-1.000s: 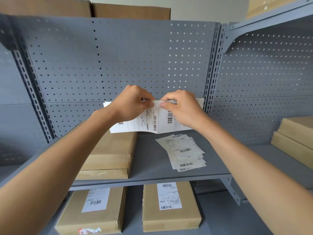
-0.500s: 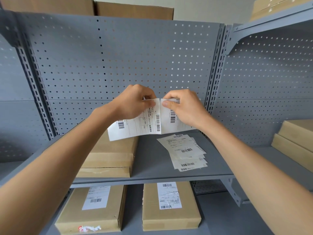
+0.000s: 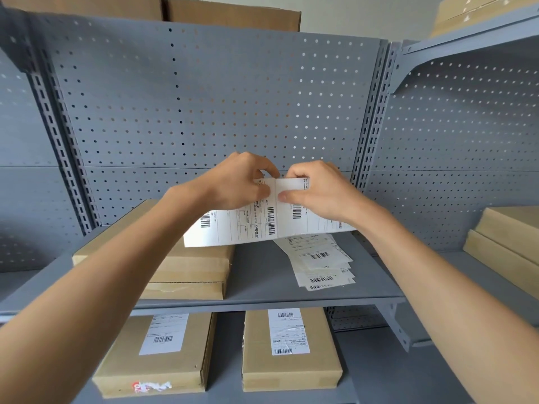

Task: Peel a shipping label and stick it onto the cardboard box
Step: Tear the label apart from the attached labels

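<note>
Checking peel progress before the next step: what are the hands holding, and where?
Both hold the shipping label by its top edge: left hand and right hand pinch it side by side.

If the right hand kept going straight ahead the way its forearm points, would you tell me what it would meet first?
Probably the perforated back panel behind the shelf. The right hand, pinching the shipping label, points forward and up-left, with nothing visible between; depth is unclear.

Grey pegboard shelving (image 3: 262, 290), perhaps steel
</note>
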Available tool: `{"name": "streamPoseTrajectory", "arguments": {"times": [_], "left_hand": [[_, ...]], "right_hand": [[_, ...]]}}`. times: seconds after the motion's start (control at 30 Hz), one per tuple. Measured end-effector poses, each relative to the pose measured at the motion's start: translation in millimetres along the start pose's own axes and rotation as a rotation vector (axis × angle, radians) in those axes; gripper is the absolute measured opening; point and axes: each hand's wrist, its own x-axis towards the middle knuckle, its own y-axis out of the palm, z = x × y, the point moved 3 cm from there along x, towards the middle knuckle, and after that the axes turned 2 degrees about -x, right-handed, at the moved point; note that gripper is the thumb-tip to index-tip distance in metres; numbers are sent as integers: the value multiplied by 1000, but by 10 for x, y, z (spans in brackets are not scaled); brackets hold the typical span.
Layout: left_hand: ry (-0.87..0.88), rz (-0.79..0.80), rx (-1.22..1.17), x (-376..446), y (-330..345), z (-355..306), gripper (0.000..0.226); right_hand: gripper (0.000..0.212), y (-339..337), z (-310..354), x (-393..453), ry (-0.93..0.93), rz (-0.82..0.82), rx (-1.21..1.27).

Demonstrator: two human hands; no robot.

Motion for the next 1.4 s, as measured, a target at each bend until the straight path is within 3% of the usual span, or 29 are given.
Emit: {"name": "streamPoseTrajectory", "arguments": {"times": [0.07,0.23,0.37,0.47,0.83,0.97,1.23,1.4], "left_hand": [[12,-8,-8,-15,18,-15,35],[-55,-5,9,9,75,59,67],[-80,65,-102,33,126,111,18],[-69,48,-186,35,135,134,11],[-16,73,-305,22,89,109,21],[2,84,-330,22,85,124,37],[2,63,-381,40,70,130,16],[-2,80,-253,56,78,113,24]], "right_hand": [[16,-7,11,-19,-6,-5,19],[7,-9,33,-62,-37,33,20],[27,26,15,-74,-30,80,10],[28,33,-4,-72,-37,84,42],[33,6,-46,-39,-19,137,220],[35,5,-53,-30,-16,146,288],[21,-40,-63,-35,-20,119,304],[36,-35,-46,-22,-39,186,237]]}}
